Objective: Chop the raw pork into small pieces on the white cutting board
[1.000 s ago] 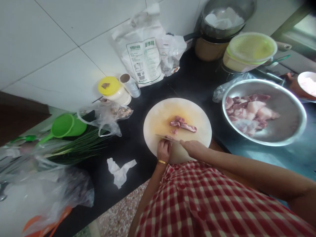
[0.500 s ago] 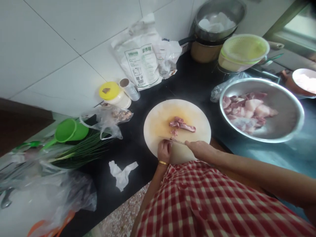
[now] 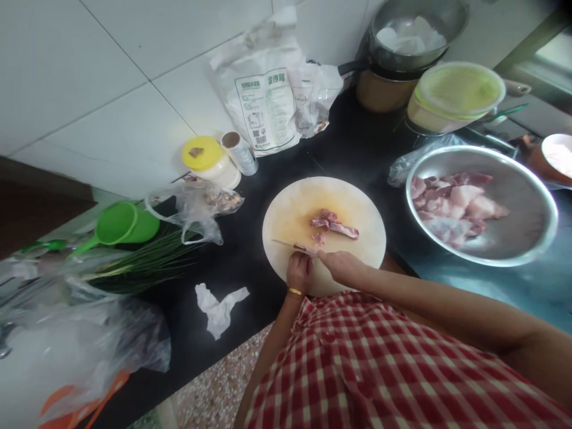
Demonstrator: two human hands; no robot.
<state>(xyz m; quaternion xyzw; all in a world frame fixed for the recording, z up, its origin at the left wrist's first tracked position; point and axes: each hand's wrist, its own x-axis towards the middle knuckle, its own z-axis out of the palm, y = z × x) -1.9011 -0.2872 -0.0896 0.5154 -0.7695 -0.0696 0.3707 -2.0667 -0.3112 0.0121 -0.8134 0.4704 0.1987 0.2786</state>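
A round cutting board lies at the counter's front edge. My right hand is closed round the handle of a kitchen knife, whose blade points left across the board just beyond my left hand. My left hand has its fingers curled at the board's near side, close against the blade. It holds down a piece of meat that my fingers mostly hide; a reddish bit shows by the blade. Strips of raw meat lie farther up the board, with a small scrap nearer the knife.
A steel bowl of meat chunks stands right. Behind are a white printed bag, a yellow-lidded jar and stacked pans. Green onions, a green scoop and a crumpled tissue lie left.
My right hand has moved left, closer to my left hand, and the knife blade reaches farther left over the board. The strips of meat stay in place on the board. The view has shifted slightly.
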